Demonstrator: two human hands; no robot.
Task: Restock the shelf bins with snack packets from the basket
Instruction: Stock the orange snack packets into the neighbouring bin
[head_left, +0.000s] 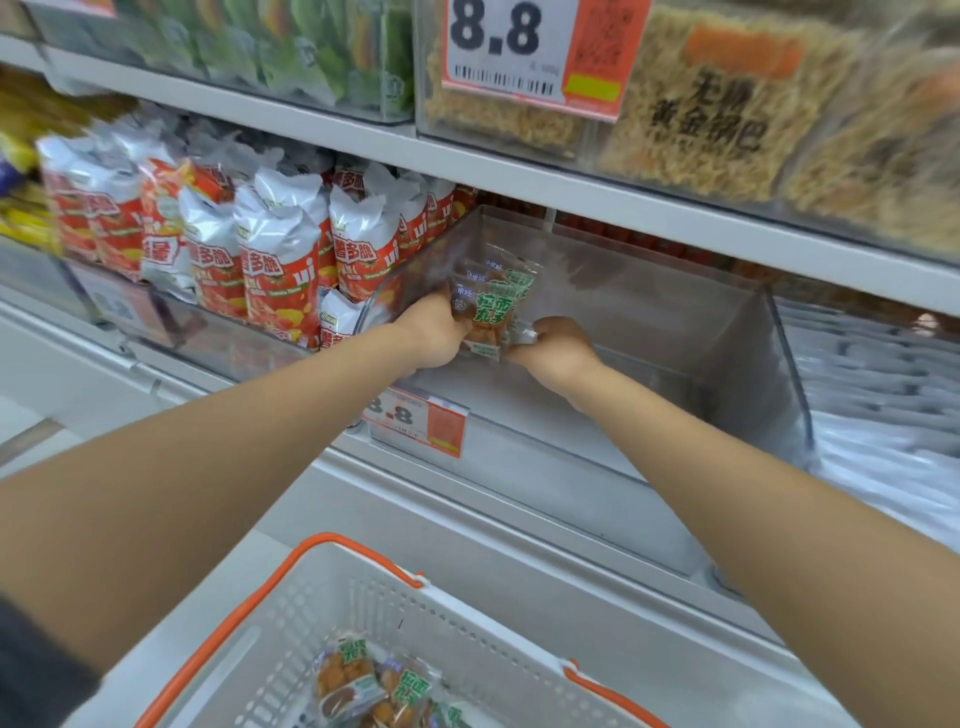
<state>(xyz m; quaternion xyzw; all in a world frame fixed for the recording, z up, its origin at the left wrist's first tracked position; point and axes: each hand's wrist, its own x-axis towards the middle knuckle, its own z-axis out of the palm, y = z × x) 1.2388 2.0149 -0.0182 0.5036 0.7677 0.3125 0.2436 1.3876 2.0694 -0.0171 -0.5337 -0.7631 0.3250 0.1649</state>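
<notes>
Both my hands reach into a clear plastic shelf bin (727, 332) on the middle shelf. Between them is a small stack of green-and-orange snack packets (491, 301), held upright near the bin's left wall. My left hand (434, 335) grips the stack's left side; my right hand (556, 348) pinches its lower right edge. The rest of the bin looks bare. Below, a white basket (332, 587) with orange handles holds several more of the same packets (374, 686).
The bin to the left is packed with red-and-silver snack bags (249, 244). Upper-shelf bins hold green packets and yellow crisps behind an 8.8 price tag (524, 49). Another 8.8 tag (415, 421) hangs on the bin's front. A white-packet bin (883, 395) sits right.
</notes>
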